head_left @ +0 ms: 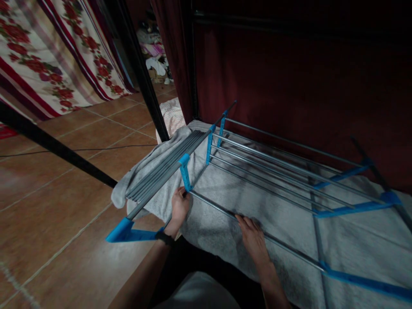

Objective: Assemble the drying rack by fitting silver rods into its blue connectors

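Left hand (180,207) half-curled at blue bracket (184,172), grip unclear; right hand (252,236) loosely over tube (214,207): likely steadying, I'd need firmer hold next.

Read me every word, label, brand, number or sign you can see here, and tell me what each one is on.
None can be read: the grey metal rack, its blue plastic brackets, the black wristband and the red-flowered striped fabric show no legible text.
The mixed pile in the background is too small and blurred to tell.
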A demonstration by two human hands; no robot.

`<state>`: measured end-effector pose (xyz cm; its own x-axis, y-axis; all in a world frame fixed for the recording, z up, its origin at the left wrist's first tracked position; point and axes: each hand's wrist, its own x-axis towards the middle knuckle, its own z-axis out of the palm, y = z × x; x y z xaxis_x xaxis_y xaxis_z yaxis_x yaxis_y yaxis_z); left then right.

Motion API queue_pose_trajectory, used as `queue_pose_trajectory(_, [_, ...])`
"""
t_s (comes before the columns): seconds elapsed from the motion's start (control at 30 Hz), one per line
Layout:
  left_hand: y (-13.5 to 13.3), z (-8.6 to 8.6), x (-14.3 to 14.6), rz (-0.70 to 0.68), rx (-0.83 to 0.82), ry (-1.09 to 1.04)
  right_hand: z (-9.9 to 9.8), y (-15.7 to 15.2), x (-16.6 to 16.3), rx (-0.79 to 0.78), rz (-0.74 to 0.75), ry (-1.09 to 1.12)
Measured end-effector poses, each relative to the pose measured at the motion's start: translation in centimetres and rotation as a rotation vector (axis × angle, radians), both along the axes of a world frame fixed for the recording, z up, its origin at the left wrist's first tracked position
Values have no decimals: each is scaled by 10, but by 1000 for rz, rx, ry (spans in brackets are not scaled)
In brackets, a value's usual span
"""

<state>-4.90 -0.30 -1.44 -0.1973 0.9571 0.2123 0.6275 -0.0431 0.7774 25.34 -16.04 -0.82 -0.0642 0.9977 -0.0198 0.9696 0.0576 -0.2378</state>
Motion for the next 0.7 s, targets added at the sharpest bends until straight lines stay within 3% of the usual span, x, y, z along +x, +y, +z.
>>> queue_pose_trajectory(0.7, [-7,4,10,18,23,-13,5,4,1,-32,6,25])
